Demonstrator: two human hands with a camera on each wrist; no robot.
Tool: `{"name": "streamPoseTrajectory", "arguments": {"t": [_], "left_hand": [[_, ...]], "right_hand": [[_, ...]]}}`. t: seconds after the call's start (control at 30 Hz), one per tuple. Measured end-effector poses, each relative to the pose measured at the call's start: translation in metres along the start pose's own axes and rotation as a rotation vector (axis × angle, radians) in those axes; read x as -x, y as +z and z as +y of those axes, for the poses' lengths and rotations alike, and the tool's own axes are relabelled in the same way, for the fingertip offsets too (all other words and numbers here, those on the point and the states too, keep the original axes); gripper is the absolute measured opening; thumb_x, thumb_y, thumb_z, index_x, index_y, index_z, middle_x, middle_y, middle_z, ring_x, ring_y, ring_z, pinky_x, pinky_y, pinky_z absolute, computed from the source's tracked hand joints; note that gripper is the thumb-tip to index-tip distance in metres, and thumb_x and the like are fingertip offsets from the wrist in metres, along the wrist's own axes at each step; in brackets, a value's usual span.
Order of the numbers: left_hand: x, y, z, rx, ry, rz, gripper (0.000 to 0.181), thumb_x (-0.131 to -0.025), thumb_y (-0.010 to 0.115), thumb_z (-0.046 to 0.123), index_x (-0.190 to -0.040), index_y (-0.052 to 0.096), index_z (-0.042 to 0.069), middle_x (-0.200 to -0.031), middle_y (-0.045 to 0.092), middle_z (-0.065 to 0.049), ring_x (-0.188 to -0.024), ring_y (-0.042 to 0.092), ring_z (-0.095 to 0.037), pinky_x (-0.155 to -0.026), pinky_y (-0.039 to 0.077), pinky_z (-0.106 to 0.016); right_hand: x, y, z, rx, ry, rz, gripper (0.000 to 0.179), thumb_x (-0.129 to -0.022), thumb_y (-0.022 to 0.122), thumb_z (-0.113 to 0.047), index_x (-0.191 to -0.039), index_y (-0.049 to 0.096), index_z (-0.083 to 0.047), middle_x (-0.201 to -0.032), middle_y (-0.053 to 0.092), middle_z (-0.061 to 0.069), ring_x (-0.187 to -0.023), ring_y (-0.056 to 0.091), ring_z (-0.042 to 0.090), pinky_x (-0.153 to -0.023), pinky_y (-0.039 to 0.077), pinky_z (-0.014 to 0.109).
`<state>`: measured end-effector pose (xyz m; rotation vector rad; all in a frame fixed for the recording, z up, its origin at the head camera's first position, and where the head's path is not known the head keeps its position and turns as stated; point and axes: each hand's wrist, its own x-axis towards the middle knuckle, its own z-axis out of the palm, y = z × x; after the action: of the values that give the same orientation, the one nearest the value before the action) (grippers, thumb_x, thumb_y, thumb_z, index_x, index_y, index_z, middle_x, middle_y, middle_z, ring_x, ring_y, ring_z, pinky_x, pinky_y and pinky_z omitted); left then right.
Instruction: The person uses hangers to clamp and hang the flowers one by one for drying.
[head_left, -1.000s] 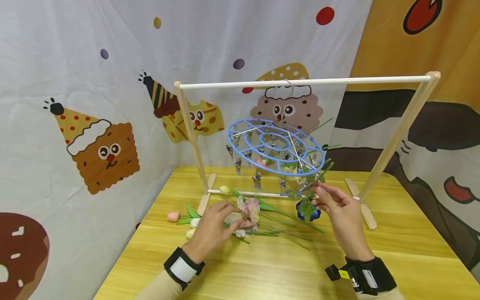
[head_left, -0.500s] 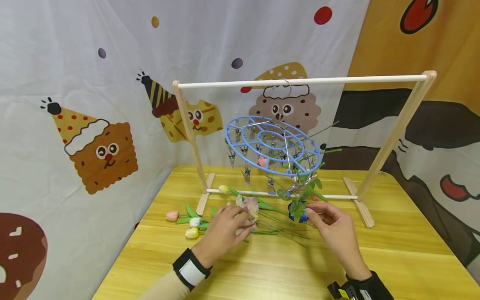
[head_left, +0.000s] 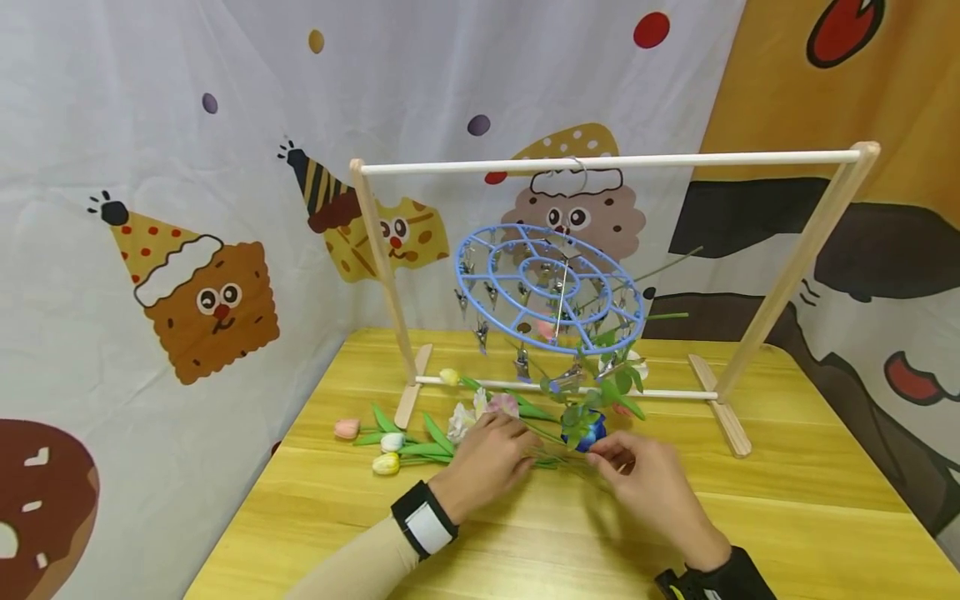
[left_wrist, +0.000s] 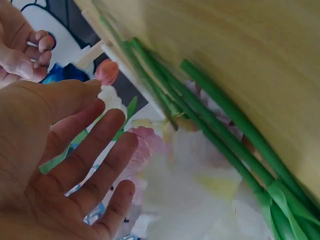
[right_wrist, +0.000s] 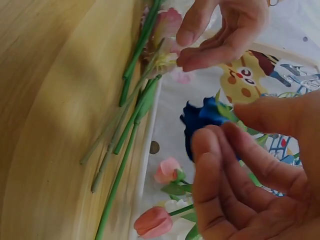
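Observation:
In the head view my left hand (head_left: 491, 458) hovers low over the stems of the flowers lying on the table. The left wrist view shows its fingers loosely bent and apart, with green stems (left_wrist: 220, 125) beside them and nothing held. Close beside a blue rose (head_left: 588, 431) is my right hand (head_left: 648, 487), fingers loosely bent. In the right wrist view the rose is partly hidden behind those fingers, and I see no grip on it. Head down among leaves (head_left: 577, 412), the rose hangs below a round blue clip hanger (head_left: 517, 317).
A wooden rack (head_left: 795, 267) with a white top bar (head_left: 675, 161) carries the tilted hanger and its metal clips (head_left: 521, 364). Pink (head_left: 347, 428), white (head_left: 392, 442) and yellow tulips (head_left: 386, 464) lie at the left. A printed curtain (head_left: 247, 83) stands behind.
My right hand has left the clip at the hanger's rim and come down beside the blue rose. My left hand has moved right from the pale blossoms to the stems. The hanger has turned.

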<state>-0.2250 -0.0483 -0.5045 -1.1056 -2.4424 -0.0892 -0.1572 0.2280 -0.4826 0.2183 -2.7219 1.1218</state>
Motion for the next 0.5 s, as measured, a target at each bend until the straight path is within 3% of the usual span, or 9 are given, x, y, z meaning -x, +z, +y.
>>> {"name": "streamPoseTrajectory", "arguments": {"t": [0.23,0.37,0.5], "left_hand": [[-0.012,0.019,0.002,-0.13,-0.007,-0.057,0.009,-0.108,0.085,0.028,-0.115,0.089,0.031,-0.113,0.086,0.01,-0.116,0.079,-0.016,-0.107,0.06,-0.039],[-0.017,0.025,0.002,-0.153,-0.009,-0.061,0.019,-0.106,0.084,0.018,-0.111,0.091,0.035,-0.11,0.086,0.013,-0.112,0.075,-0.013,-0.107,0.06,-0.041],[-0.018,0.029,0.001,-0.183,-0.005,-0.043,0.019,-0.105,0.086,0.019,-0.106,0.091,0.037,-0.11,0.085,0.015,-0.112,0.073,-0.011,-0.107,0.059,-0.039]], "right_hand": [[-0.004,0.009,0.003,0.057,0.025,-0.066,0.007,-0.103,0.091,-0.016,-0.104,0.088,-0.022,-0.091,0.084,-0.012,-0.08,0.073,0.002,-0.072,0.061,0.023],[-0.006,0.013,0.006,0.082,0.019,-0.065,0.006,-0.102,0.092,-0.015,-0.102,0.088,-0.019,-0.09,0.084,-0.011,-0.08,0.075,0.004,-0.071,0.062,0.023],[-0.007,0.015,0.01,0.118,0.009,-0.073,0.007,-0.1,0.093,-0.012,-0.104,0.089,-0.016,-0.092,0.085,-0.01,-0.081,0.075,0.005,-0.071,0.062,0.025]]}}
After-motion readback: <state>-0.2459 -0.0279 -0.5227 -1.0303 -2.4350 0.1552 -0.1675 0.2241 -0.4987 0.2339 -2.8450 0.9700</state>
